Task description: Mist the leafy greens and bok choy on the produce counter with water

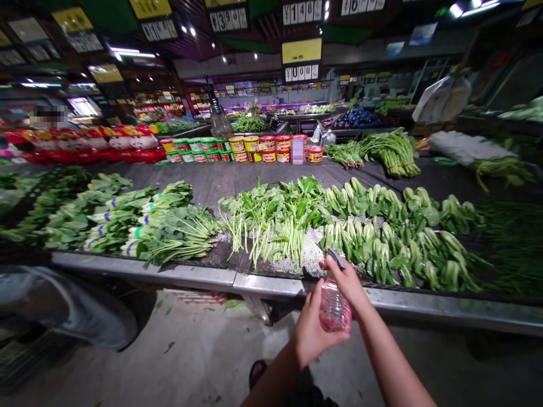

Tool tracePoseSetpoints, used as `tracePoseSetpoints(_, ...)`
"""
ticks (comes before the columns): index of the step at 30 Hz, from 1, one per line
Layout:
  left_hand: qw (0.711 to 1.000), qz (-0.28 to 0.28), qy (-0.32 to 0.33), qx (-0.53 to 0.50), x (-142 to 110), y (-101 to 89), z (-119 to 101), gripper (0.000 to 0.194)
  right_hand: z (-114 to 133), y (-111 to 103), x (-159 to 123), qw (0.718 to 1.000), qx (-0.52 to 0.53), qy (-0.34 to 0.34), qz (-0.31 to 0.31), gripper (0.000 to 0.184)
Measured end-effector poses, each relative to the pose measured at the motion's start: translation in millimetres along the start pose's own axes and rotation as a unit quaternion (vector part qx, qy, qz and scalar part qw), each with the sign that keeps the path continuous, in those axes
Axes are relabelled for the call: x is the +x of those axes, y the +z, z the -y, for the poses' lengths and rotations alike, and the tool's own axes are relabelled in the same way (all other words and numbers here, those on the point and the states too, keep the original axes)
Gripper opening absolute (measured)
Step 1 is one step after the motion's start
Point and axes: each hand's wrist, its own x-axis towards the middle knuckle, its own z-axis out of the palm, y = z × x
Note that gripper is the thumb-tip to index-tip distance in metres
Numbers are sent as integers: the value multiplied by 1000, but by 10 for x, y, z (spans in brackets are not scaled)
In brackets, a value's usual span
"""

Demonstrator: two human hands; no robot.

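A clear pinkish spray bottle (335,310) with a grey spray head (336,258) is held in front of me, over the front edge of the vegetable stand. My left hand (310,329) is wrapped around the body of the bottle from the left. Up at the neck, my right hand (348,281) closes on the spray head. Just beyond the nozzle lie green bok choy (382,257) in rows, with wet-looking leaves. Left of them, leafy stemmed greens (280,217) are spread on a perforated metal sheet (313,254).
The stand's metal edge (178,268) runs across below the vegetables. Stacked tubs (267,150) and bundled greens (399,155) line the back. At left are tied greens (139,220) and a person's trouser leg (80,308). Price signs (301,59) hang overhead.
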Motion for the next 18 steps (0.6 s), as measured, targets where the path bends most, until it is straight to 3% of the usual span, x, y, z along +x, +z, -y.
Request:
tracePoseSetpoints(3, 1000, 3, -7, -3, -9, 23, 18, 116, 29, -5, 9, 998, -62, -19, 5, 49)
tracePoseSetpoints(9, 997, -20, -45, -57, -103, 79, 127, 113, -52, 126, 9, 989, -138, -9, 42, 50)
tracePoseSetpoints(13, 996, -23, -55, -64, -128, -21, 224, 112, -154, 284, 26, 991, -128, 10, 40, 51)
tracePoseSetpoints(18, 997, -23, -42, -68, -94, -220, 244, 113, -77, 408, 79, 994, -94, 9, 47, 48)
